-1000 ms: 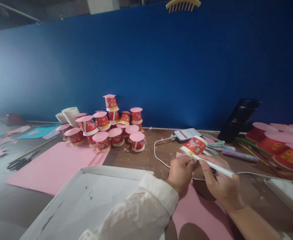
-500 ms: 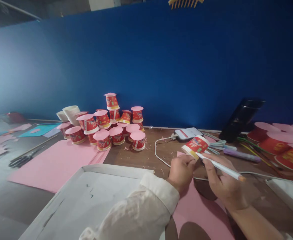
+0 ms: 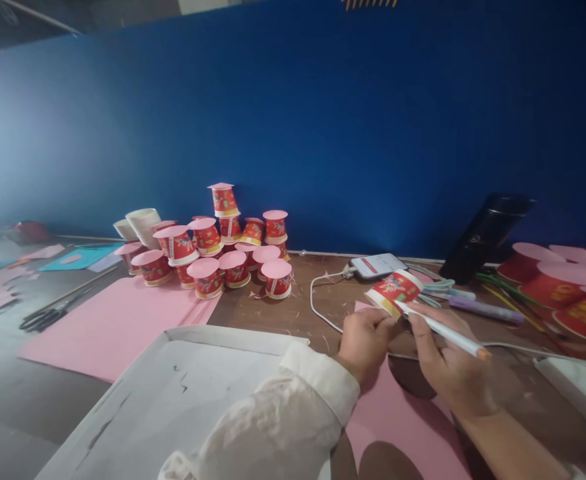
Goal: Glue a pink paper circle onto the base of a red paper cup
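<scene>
A small red paper cup point(image 3: 395, 289) with printed pictures lies tilted over the table, its white rim facing down and left. My left hand point(image 3: 367, 341) is closed at the cup's lower edge, the fingertips pinching there; their exact hold is partly hidden. Between the fingers of my right hand point(image 3: 455, 360) is a white pen point(image 3: 445, 331) with an orange end, its tip at the cup's side near the rim. Below both hands lies a pink paper sheet point(image 3: 397, 427) with large round holes cut out.
Upside-down red cups topped with pink discs point(image 3: 205, 279) are stacked at centre left. A shallow white box lid point(image 3: 207, 380) lies near my left sleeve. Beyond the cup are a phone point(image 3: 377, 265) with a cable, a purple marker point(image 3: 485, 310) and a black bottle point(image 3: 485, 237). Scissors point(image 3: 47, 317) lie left.
The view has shifted slightly, and the wooden comb-like piece at the top shows less. The hands, cup and pen keep nearly the same pose.
</scene>
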A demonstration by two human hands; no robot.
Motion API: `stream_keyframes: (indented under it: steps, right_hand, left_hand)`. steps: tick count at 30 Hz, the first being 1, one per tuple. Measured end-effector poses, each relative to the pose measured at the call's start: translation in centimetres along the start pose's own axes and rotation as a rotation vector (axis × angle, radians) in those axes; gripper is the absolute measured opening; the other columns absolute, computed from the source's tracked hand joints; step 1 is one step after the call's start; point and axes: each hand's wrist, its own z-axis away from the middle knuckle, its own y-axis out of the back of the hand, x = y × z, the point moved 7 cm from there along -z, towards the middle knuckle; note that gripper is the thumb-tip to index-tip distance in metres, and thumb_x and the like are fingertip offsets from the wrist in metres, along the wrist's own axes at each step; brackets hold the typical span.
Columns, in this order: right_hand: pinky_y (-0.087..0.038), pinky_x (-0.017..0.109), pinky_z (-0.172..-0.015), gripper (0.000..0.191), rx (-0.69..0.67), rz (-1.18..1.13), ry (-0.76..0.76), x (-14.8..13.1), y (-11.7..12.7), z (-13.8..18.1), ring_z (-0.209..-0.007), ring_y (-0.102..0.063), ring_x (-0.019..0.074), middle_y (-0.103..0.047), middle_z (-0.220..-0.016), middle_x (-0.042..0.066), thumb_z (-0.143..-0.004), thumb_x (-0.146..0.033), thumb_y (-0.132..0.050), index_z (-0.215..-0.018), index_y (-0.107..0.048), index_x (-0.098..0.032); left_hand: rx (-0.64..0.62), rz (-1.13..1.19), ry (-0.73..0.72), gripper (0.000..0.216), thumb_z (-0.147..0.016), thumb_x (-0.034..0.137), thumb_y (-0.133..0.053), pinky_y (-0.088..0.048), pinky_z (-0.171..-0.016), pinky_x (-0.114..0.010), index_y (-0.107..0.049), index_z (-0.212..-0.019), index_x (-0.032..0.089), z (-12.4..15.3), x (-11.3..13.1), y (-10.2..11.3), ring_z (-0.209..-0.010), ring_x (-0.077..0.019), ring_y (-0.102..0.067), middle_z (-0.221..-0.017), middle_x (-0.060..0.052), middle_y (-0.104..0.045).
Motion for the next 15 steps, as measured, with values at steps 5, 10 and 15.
stream_keyframes:
  steps: [5,10,15]
  right_hand:
    - [-0.055,0.041,-0.091,0.019,-0.013,-0.030,-0.007,0.07,-0.09,0.14,-0.096,-0.073,0.0250,-0.077,-0.103,0.010,-0.099,-0.023,-0.061,-0.114,-0.072,-0.020]
    - [-0.055,0.041,-0.088,0.016,-0.041,-0.008,0.028,-0.21,-0.46,0.18,-0.093,-0.073,0.0248,-0.078,-0.100,0.009,-0.099,-0.024,-0.063,-0.111,-0.072,-0.021]
    - [-0.055,0.041,-0.087,0.016,-0.038,-0.006,0.038,-0.24,-0.48,0.07,-0.092,-0.073,0.0244,-0.078,-0.100,0.009,-0.099,-0.023,-0.063,-0.112,-0.072,-0.021]
  left_hand:
    - [-0.014,0.200,0.109,0.022,-0.082,0.027,-0.062,-0.042,-0.072,-0.030,-0.064,-0.062,0.018,-0.14,-0.35,-0.24,-0.070,-0.0159,-0.052,-0.065,0.000,-0.059]
    - [-0.023,0.174,0.099,0.028,-0.082,0.026,-0.061,-0.040,-0.067,-0.028,-0.057,-0.055,0.019,0.03,-0.01,-0.37,-0.066,-0.0140,-0.045,-0.059,0.002,-0.050]
    - [-0.014,0.113,0.085,0.028,-0.083,0.024,-0.060,-0.040,-0.069,-0.028,-0.058,-0.056,0.019,0.07,-0.06,-0.24,-0.066,-0.0141,-0.046,-0.059,0.002,-0.052]
